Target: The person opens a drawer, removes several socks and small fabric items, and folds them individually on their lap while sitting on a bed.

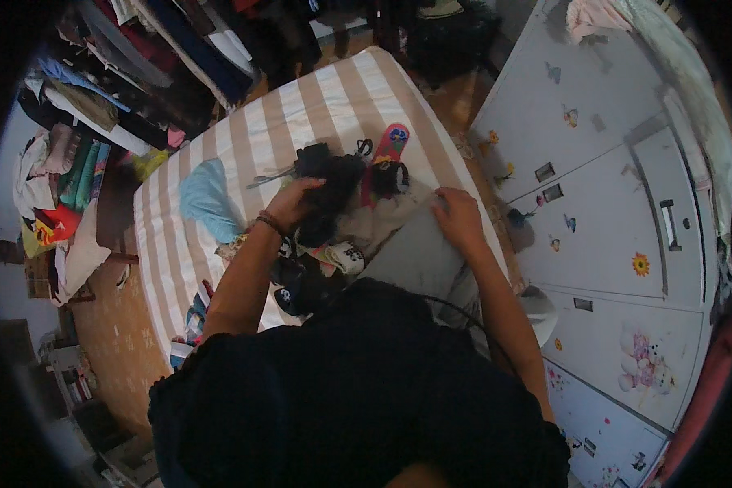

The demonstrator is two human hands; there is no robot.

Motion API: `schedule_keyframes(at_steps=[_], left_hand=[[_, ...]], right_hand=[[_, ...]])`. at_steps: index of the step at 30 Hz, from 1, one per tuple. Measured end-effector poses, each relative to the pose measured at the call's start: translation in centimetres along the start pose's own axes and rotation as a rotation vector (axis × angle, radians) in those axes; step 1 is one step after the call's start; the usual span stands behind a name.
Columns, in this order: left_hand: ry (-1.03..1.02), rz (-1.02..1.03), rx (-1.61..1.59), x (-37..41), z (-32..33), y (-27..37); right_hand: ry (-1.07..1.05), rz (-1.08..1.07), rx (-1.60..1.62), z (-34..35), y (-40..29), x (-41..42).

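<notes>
My left hand (294, 202), with a bracelet at the wrist, is at the near left side of a bundle of black cloth (338, 183). Its thumb lies over the cloth and the other fingers are hidden. My right hand (460, 219) has bent fingers at the edge of a beige cloth (396, 210), beside my grey trouser leg (412, 256); whether it pinches the cloth is unclear. Past the bundle lies a pink flat piece with a blue flower pattern (395, 140), possibly an insole. A white sock-like item with dark marks (345, 257) rests close to my lap.
Striped bedding (299, 104) spreads under everything. Light blue cloth (210, 198) lies to the left. A white cabinet with stickers (592, 244) stands at the right. Hanging clothes (177, 55) fill the back left, above folded textiles (79, 174).
</notes>
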State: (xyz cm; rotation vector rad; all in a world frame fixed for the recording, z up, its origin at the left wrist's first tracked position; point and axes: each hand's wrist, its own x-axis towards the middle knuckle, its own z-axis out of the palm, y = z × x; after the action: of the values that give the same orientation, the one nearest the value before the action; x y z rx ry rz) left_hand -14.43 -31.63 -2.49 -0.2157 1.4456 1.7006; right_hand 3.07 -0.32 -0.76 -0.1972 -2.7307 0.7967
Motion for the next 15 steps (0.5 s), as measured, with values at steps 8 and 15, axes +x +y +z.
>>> schedule_keyframes(at_steps=[8,15], left_hand=[[-0.202,-0.065,-0.291,0.1,5.2,0.9],[-0.023,0.086,0.395,1.7,3.8,-3.6]], right_hand=[[0.091,-0.042,0.081,-0.1,0.6,-1.2],[0.057,-0.017,0.096,-0.1,0.7,-1.3]])
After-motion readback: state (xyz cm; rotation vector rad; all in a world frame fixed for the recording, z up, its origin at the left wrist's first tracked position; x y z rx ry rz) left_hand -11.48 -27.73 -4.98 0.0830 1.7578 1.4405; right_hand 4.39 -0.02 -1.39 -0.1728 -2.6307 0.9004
